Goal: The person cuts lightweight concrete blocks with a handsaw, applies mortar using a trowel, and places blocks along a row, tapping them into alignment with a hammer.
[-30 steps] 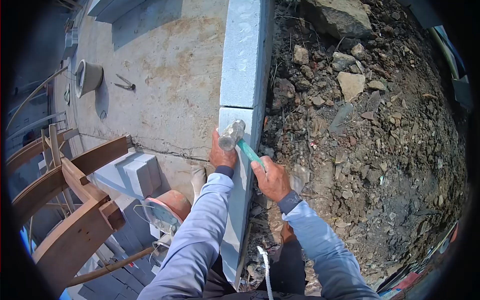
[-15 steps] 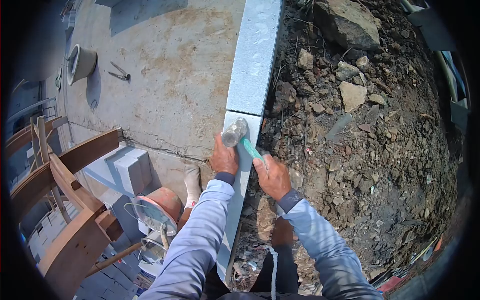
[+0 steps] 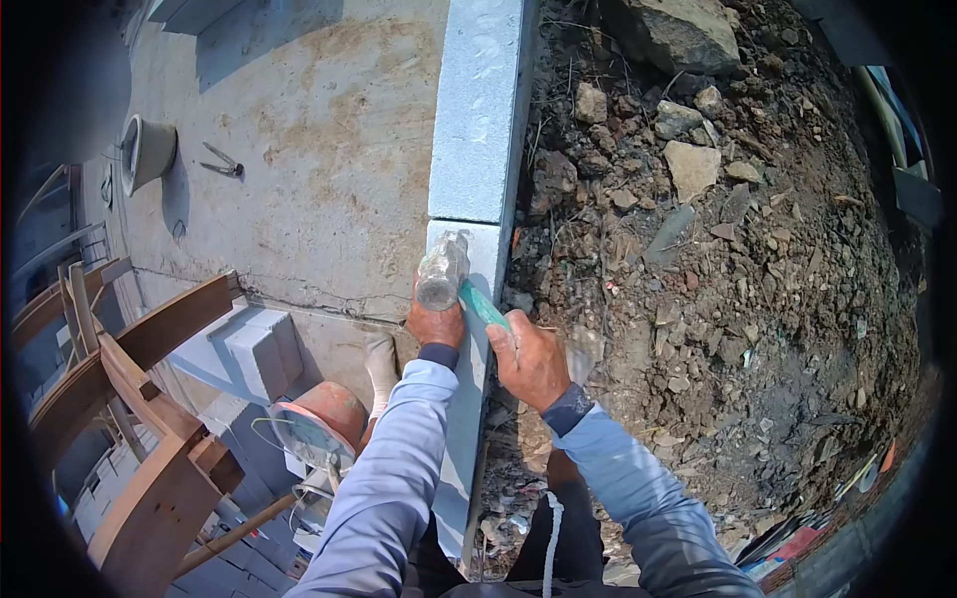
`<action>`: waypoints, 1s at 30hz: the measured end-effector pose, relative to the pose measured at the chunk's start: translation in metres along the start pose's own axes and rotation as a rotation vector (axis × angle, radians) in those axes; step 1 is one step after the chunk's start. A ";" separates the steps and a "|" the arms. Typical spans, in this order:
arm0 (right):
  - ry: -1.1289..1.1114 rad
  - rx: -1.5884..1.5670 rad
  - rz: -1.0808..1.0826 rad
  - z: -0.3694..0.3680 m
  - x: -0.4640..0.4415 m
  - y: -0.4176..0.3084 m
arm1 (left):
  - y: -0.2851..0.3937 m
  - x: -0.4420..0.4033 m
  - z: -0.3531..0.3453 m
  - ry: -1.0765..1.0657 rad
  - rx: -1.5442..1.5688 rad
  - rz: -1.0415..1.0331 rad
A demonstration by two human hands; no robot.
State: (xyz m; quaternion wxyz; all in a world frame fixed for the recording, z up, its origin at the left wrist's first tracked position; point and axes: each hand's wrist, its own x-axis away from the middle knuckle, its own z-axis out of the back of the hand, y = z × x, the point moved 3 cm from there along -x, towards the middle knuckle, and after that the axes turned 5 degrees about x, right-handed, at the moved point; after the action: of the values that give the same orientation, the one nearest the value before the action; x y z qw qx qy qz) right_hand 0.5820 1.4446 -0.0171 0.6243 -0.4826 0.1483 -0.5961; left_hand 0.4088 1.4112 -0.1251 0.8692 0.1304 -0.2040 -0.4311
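A row of pale blocks runs lengthwise through the view, with a dark joint just beyond the hammer. My right hand is wrapped round the green handle of a hammer. The metal head of the hammer is over the near block and partly in front of my left hand. That left hand lies at the left edge of the near block, its fingers mostly hidden behind the hammer head. Whether it grips the block cannot be made out.
Rubble and soil lie right of the blocks, with a large rock. On the left are a concrete floor, a bucket, pliers-like tool, a red bucket, stacked blocks and a wooden frame.
The hammer head has come nearer and slightly left relative to the block joint, and now covers more of my left hand. My right hand still holds the handle. The view has shifted a little.
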 end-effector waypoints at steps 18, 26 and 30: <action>-0.030 -0.203 -0.254 -0.014 0.134 0.048 | 0.018 -0.006 0.020 -0.022 0.161 -0.040; 0.013 -0.230 -0.015 -0.002 0.076 0.024 | -0.029 -0.022 0.001 -0.120 0.497 -0.108; -0.004 -0.136 0.009 -0.009 0.029 0.015 | -0.042 -0.020 -0.011 0.066 0.148 -0.512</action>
State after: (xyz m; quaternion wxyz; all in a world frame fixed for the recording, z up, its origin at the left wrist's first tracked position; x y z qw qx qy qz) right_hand 0.5910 1.4121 -0.0217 0.5930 -0.5245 0.1892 -0.5810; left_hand 0.3737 1.4030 -0.1566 0.7262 0.2549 -0.1668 -0.6163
